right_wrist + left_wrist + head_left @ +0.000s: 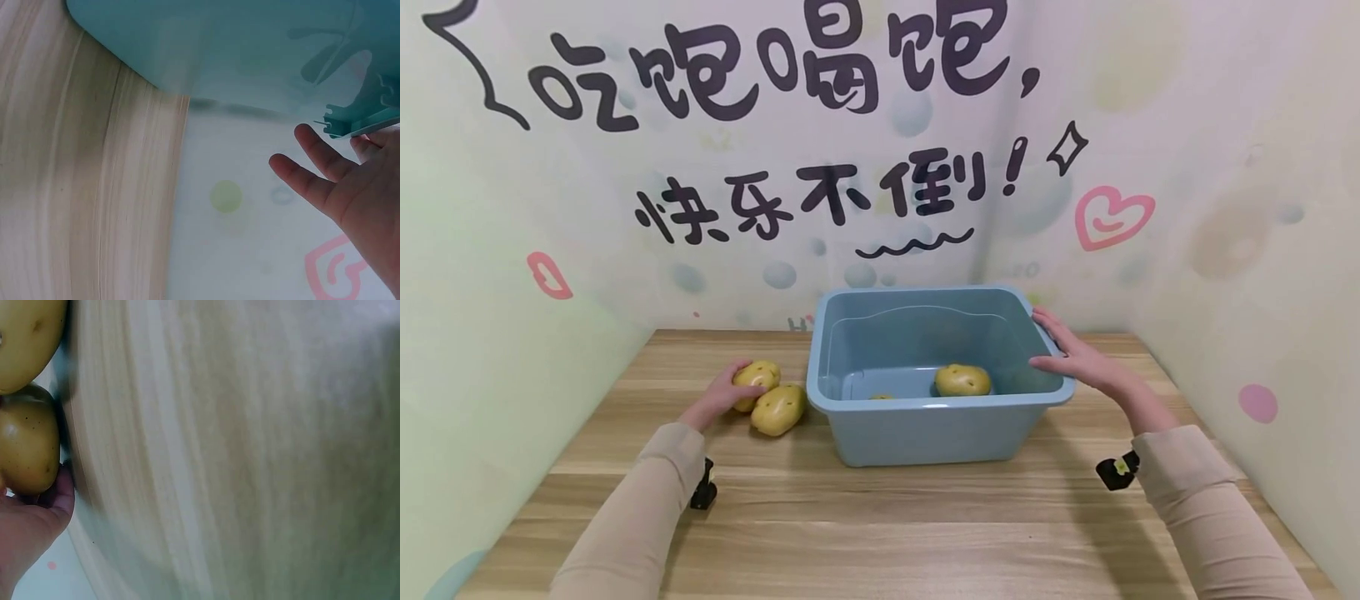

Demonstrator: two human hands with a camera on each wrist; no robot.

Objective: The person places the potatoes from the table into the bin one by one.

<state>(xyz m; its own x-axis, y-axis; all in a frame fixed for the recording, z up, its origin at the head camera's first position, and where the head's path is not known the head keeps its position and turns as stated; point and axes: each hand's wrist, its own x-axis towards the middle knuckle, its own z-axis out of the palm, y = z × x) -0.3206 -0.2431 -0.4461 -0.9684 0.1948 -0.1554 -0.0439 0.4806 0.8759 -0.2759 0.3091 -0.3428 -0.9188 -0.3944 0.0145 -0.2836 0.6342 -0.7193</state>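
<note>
My left hand (721, 397) grips a yellow potato (762, 375) on the table, left of the bin. A second potato (778, 410) lies against it, nearer me. In the left wrist view, the thumb and fingers (65, 490) are at the end of the held potato (28, 447). My right hand (1086, 362) holds the right rim of a blue plastic bin (925, 433), thumb over the rim and fingers outside. Two straight fingers (303, 181) stand apart from the bin in the right wrist view. Inside sits a potato (962, 380); another potato (882, 397) barely shows behind the front rim.
The wooden table (880, 533) extends in front of the bin. A pale printed wall covering (745, 275) with black writing rises behind the table and along both sides. Dark straps with small devices (1117, 471) sit at the wrists.
</note>
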